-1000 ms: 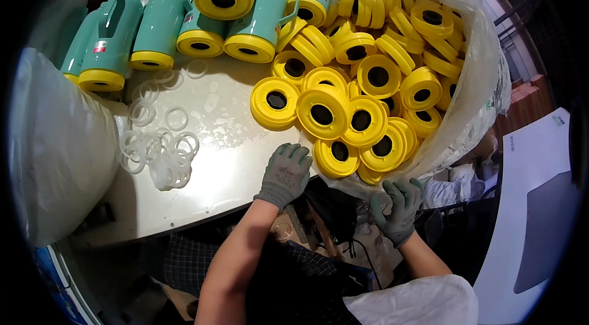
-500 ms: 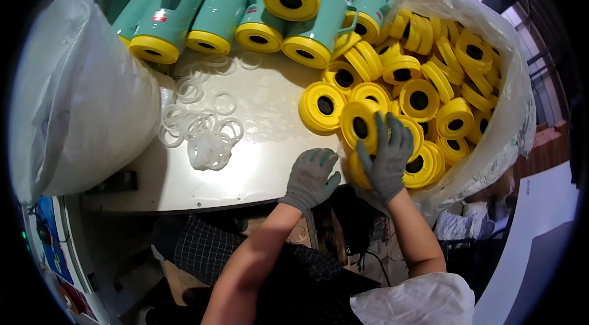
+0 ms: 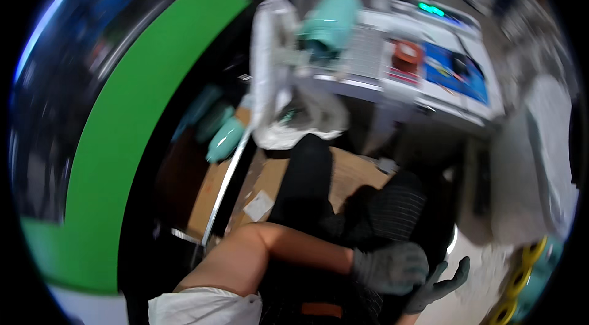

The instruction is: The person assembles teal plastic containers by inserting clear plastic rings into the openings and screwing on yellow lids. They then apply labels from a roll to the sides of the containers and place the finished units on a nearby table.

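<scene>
In grey-green work gloves, both my hands are low in the view, close together in front of my lap. My left hand (image 3: 392,268) is smeared by motion, and its fingers are hard to make out. Just right of it, my right hand (image 3: 437,287) has its fingers apart, with nothing seen in them. A teal jug (image 3: 331,21) stands farther away on a white desk (image 3: 368,84). Several teal jug bodies (image 3: 226,140) lie in a dark space at the left. At the lower right edge are yellow ring-shaped bases (image 3: 518,279) on teal jugs.
A green machine frame (image 3: 144,80) curves along the left. White plastic bagging (image 3: 267,73) hangs by the desk, and a whitish bag (image 3: 540,172) stands at the right. The desk carries a keyboard (image 3: 366,49), a blue mat (image 3: 457,76) and a red-brown round item (image 3: 407,54).
My view has swung left, away from the table with yellow bases, toward the desk and green machine. Both hands have left the bases, and the right one appears lower and farther right in the picture.
</scene>
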Action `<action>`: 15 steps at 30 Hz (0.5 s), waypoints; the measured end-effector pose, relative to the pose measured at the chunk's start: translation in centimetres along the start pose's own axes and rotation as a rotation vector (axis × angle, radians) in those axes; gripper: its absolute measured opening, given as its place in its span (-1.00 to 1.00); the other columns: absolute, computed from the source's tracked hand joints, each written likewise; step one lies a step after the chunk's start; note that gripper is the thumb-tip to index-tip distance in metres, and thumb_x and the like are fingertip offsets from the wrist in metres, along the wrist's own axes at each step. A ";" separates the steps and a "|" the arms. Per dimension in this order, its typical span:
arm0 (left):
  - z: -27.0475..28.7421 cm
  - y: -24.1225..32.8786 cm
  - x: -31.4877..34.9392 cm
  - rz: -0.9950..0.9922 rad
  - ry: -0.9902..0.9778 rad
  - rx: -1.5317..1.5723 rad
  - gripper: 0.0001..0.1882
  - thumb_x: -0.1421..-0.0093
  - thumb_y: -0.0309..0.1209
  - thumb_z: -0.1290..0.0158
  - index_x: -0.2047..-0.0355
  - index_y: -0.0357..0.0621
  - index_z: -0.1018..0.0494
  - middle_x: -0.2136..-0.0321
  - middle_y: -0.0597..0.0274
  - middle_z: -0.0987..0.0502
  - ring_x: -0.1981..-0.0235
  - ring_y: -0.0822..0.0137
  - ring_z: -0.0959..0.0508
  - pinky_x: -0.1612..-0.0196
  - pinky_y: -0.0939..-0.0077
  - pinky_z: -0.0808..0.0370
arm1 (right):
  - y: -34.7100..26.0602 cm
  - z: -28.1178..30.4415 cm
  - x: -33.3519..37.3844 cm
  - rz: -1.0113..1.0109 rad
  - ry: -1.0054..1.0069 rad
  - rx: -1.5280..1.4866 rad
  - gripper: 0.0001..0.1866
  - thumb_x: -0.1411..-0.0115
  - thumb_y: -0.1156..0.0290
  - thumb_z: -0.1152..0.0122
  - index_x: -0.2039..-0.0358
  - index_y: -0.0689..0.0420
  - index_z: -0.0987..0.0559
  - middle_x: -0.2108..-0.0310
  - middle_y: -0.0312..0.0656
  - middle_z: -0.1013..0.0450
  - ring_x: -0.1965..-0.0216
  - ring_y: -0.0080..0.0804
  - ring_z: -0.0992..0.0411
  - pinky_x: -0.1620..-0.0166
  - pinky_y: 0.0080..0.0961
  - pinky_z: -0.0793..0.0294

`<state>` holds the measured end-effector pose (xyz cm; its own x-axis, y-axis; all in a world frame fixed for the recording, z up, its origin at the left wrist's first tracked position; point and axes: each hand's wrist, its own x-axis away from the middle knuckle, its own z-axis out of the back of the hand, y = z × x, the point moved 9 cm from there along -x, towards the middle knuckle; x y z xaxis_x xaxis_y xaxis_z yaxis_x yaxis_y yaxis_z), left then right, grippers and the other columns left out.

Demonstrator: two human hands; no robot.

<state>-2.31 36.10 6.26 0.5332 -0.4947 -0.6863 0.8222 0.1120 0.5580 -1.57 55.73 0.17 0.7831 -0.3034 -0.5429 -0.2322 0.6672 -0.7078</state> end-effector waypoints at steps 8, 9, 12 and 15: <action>34.5 -5.4 37.3 1.274 1.046 -0.780 -0.54 -0.26 -0.27 -0.26 -0.08 -0.22 -0.45 0.07 0.05 -0.53 0.07 0.18 -0.56 0.02 0.26 -0.55 | -15.5 -11.2 -4.1 0.180 -0.426 -0.219 -0.61 -0.42 0.54 -0.08 -0.22 0.33 -0.47 -0.17 0.04 -0.47 -0.18 -0.10 -0.42 -0.32 -0.23 -0.33; 37.1 -5.4 43.4 1.342 1.212 -0.765 -0.57 -0.28 -0.24 -0.24 -0.06 -0.20 -0.47 0.07 0.07 -0.54 0.09 0.18 -0.57 0.05 0.26 -0.56 | -16.1 -12.0 -3.4 0.267 -0.458 -0.249 -0.59 -0.36 0.59 -0.09 -0.21 0.35 -0.47 -0.14 0.04 -0.47 -0.14 -0.09 -0.43 -0.29 -0.24 -0.35; 41.8 -9.2 61.0 1.378 1.626 -0.425 -0.64 -0.33 -0.16 -0.17 0.02 -0.12 -0.52 0.10 0.10 -0.56 0.13 0.20 -0.59 0.13 0.25 -0.59 | -19.0 -12.9 -2.5 0.357 -0.532 -0.160 -0.68 -0.27 0.60 -0.16 -0.04 0.38 -0.57 -0.01 0.07 -0.53 -0.04 -0.04 -0.49 -0.19 -0.23 -0.44; 45.6 -12.7 75.1 1.191 1.896 0.113 -0.67 -0.37 -0.08 -0.10 0.09 -0.05 -0.56 0.12 0.14 -0.59 0.18 0.21 -0.61 0.21 0.24 -0.61 | -21.4 -16.1 -2.0 0.381 -0.658 -0.076 -0.65 -0.11 0.67 -0.28 0.05 0.27 -0.63 0.12 0.04 -0.57 0.11 -0.02 -0.53 -0.03 -0.27 -0.51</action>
<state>18.24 -41.78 -31.12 0.1924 0.8932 0.4063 0.1044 -0.4303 0.8966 -7.44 31.10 9.07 0.8176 0.4221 -0.3916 -0.5757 0.5883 -0.5678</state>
